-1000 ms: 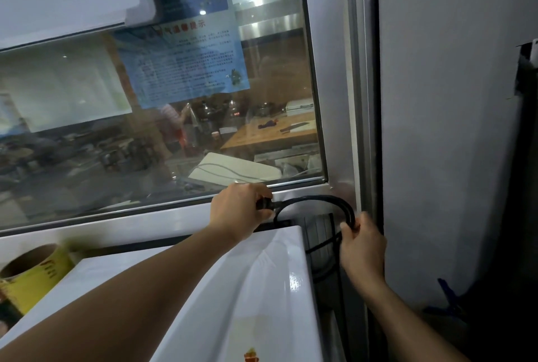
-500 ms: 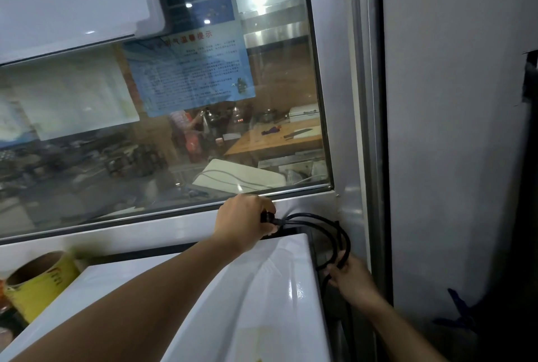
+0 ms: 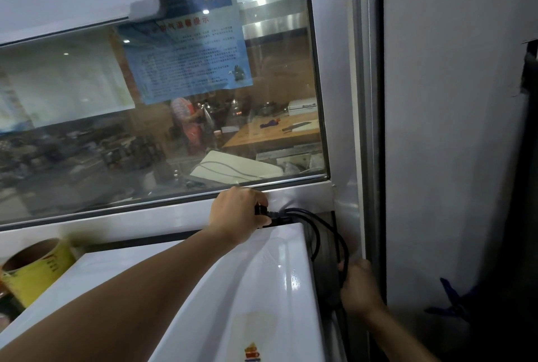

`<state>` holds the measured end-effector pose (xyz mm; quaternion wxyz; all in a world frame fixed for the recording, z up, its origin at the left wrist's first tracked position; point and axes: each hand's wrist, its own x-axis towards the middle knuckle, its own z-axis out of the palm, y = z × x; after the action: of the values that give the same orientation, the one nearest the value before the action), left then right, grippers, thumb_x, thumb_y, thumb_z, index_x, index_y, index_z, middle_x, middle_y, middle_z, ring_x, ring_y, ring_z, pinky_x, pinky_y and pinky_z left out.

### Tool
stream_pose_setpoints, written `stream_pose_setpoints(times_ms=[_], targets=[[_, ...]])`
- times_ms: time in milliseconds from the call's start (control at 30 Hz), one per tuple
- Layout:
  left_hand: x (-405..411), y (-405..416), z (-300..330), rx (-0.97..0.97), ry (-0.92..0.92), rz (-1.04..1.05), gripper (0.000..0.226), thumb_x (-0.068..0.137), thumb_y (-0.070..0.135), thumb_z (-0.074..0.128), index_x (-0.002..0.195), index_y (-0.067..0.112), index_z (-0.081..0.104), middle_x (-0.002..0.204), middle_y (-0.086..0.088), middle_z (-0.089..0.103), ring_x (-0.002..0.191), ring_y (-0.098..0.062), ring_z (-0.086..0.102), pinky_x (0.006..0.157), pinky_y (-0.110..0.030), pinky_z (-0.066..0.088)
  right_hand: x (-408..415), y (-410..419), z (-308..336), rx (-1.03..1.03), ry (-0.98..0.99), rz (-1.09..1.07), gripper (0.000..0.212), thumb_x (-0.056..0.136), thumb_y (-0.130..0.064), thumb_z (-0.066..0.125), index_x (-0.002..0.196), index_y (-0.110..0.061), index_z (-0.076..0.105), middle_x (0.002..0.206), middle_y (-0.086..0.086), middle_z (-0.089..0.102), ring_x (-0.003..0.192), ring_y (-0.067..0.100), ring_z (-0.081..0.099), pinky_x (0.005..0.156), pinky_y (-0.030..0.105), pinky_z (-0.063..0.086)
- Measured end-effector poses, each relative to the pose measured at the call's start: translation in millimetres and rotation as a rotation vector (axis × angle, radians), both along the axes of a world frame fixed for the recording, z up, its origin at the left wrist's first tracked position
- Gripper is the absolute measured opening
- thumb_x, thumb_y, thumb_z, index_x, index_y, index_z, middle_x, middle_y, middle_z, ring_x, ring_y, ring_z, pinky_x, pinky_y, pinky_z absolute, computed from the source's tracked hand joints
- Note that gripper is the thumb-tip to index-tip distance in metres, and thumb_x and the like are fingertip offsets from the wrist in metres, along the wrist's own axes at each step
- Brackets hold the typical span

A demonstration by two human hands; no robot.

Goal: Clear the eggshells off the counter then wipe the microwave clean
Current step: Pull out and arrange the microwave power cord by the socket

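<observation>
A: A wide glass window (image 3: pixel 163 117) fills the back, a kitchen dimly visible through it, with a pale wall panel (image 3: pixel 454 128) to the right. Below sits the microwave (image 3: pixel 233 289), its glossy white top running toward the sill.

B: And the hands?

A: The left hand (image 3: pixel 237 216) reaches across the top to the rear corner, fingers curled round a black plug (image 3: pixel 262 213). The black cord (image 3: pixel 317 233) loops from it down the narrow gap at the microwave's right side, where the right hand (image 3: pixel 358 289) grips it.

B: The eggshells?

A: None in view. A yellow tape roll (image 3: pixel 35 268) sits at the left.

B: What could go wrong?

A: The gap is dark, so it's hard to say, but the cord may snag behind the casing; a hard pull could drag the microwave toward the edge.
</observation>
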<state>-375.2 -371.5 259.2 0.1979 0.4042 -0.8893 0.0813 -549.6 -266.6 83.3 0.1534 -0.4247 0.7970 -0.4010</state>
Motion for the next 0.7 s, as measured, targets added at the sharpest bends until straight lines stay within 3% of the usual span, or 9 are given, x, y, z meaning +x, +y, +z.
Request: stream_pose_setpoints(times_ms=[100, 167, 267, 367, 467, 533, 600, 667, 700], targets=[[-1.7, 0.5, -1.0, -0.015, 0.008, 0.001, 0.021, 0.075, 0.040, 0.069, 0.094, 0.033, 0.068, 0.090, 0.006, 0.067, 0.086, -0.020, 0.058, 0.062, -0.025, 0.032, 8.3, 1.6, 5.7, 0.177, 0.099, -0.055, 0.028, 0.083, 0.003, 0.043, 0.107, 0.003, 0.059, 0.115, 0.018, 0.061, 0.107, 0.030, 0.059, 0.086, 0.029, 0.045], [-1.6, 0.5, -1.7, -0.022, 0.013, 0.005, 0.020, 0.075, 0.040, 0.069, 0.094, 0.032, 0.068, 0.088, 0.006, 0.067, 0.084, -0.020, 0.058, 0.061, -0.025, 0.032, 10.8, 1.4, 12.4, 0.175, 0.020, -0.102, 0.018, 0.085, 0.001, 0.044, 0.092, 0.001, 0.060, 0.108, 0.018, 0.063, 0.100, 0.030, 0.061, 0.074, 0.028, 0.045], [-1.9, 0.8, -1.4, -0.047, 0.012, 0.015, 0.020, 0.076, 0.040, 0.069, 0.094, 0.032, 0.068, 0.088, 0.007, 0.066, 0.083, -0.019, 0.057, 0.060, -0.025, 0.030, 4.1, -8.1, 15.5, 0.034, -0.186, -0.139, 0.015, 0.084, 0.002, 0.049, 0.074, -0.005, 0.057, 0.094, 0.018, 0.066, 0.090, 0.030, 0.062, 0.068, 0.024, 0.044], [-3.0, -1.5, 1.8, -0.061, 0.032, 0.025, 0.018, 0.076, 0.038, 0.067, 0.092, 0.029, 0.069, 0.086, 0.005, 0.067, 0.081, -0.021, 0.058, 0.060, -0.027, 0.035, 2.5, -24.3, 11.9, -0.135, -0.590, -0.041, 0.014, 0.083, 0.011, 0.047, 0.092, 0.007, 0.058, 0.098, 0.021, 0.064, 0.095, 0.032, 0.061, 0.092, 0.040, 0.049], [-1.1, -4.9, 4.0, -0.053, 0.041, 0.030, 0.017, 0.075, 0.034, 0.067, 0.090, 0.026, 0.070, 0.083, 0.003, 0.067, 0.081, -0.022, 0.059, 0.064, -0.028, 0.041, 5.7, -31.9, 3.4, -0.238, -0.855, -0.039, 0.026, 0.088, 0.017, 0.031, 0.075, -0.002, 0.042, 0.083, 0.016, 0.051, 0.077, 0.023, 0.050, 0.078, 0.031, 0.044], [1.2, -4.9, 1.4, -0.041, 0.006, 0.035, 0.018, 0.075, 0.035, 0.068, 0.091, 0.027, 0.069, 0.083, 0.003, 0.066, 0.082, -0.022, 0.059, 0.062, -0.027, 0.040, 5.9, -31.7, -8.6, -0.179, -0.804, -0.035, 0.031, 0.092, 0.013, 0.026, 0.071, -0.005, 0.039, 0.074, 0.010, 0.041, 0.066, 0.017, 0.039, 0.062, 0.021, 0.032], [3.3, -4.6, -3.4, -0.029, -0.008, 0.044, 0.019, 0.074, 0.036, 0.069, 0.090, 0.027, 0.068, 0.083, 0.004, 0.066, 0.081, -0.022, 0.058, 0.061, -0.027, 0.036, 6.6, -31.1, -15.0, -0.129, -0.711, -0.011, 0.026, 0.092, 0.015, 0.028, 0.081, 0.002, 0.047, 0.077, 0.010, 0.045, 0.071, 0.019, 0.041, 0.057, 0.015, 0.034], [4.9, -5.0, -6.3, -0.020, 0.000, 0.055, 0.018, 0.074, 0.036, 0.069, 0.088, 0.026, 0.067, 0.082, 0.005, 0.065, 0.080, -0.022, 0.057, 0.060, -0.027, 0.034, 6.0, -33.4, -19.3, -0.169, -0.719, -0.056, 0.024, 0.087, 0.024, 0.027, 0.096, 0.017, 0.048, 0.094, 0.026, 0.052, 0.080, 0.027, 0.045, 0.061, 0.010, 0.041], [5.6, -5.5, -6.9, -0.020, 0.004, 0.058, 0.017, 0.074, 0.036, 0.069, 0.087, 0.025, 0.067, 0.081, 0.005, 0.064, 0.079, -0.022, 0.057, 0.059, -0.027, 0.033, 6.1, -33.8, -20.3, -0.197, -0.758, -0.054, 0.026, 0.086, 0.025, 0.027, 0.104, 0.021, 0.044, 0.104, 0.034, 0.051, 0.086, 0.032, 0.048, 0.070, 0.015, 0.046]])
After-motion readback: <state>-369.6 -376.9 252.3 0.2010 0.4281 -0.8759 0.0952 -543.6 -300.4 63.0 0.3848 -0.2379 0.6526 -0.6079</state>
